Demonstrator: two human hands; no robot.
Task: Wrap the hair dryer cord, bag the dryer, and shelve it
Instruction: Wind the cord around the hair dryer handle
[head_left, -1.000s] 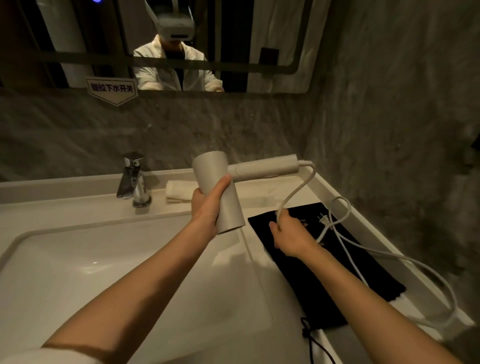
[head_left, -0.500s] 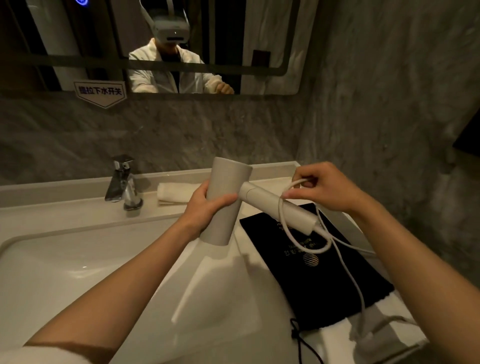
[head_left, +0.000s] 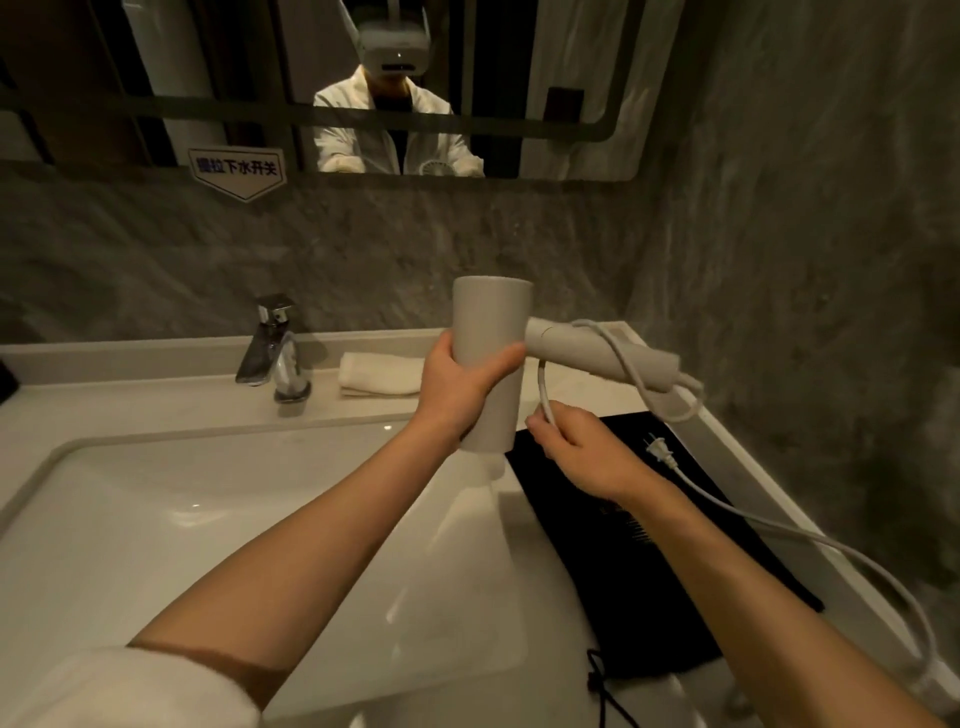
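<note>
My left hand (head_left: 462, 387) grips the barrel of a pale grey hair dryer (head_left: 491, 322), held upright above the counter with its handle (head_left: 602, 353) pointing right. One turn of the white cord (head_left: 631, 371) lies over the handle. Below the handle, my right hand (head_left: 584, 449) is closed on the cord. The rest of the cord trails right in a long loop off the counter edge, and its plug (head_left: 661, 451) rests on a flat black drawstring bag (head_left: 649, 561) lying on the counter.
A white sink basin (head_left: 156, 545) fills the left, with a chrome faucet (head_left: 272, 348) behind it. A folded white towel (head_left: 382, 374) sits on the back ledge. Grey stone walls close in behind and to the right, under a mirror (head_left: 311, 88).
My right hand has dropped from above the handle to below it, carrying the cord around the handle. The dryer handle has swung up toward level, and the plug now lies on the bag.
</note>
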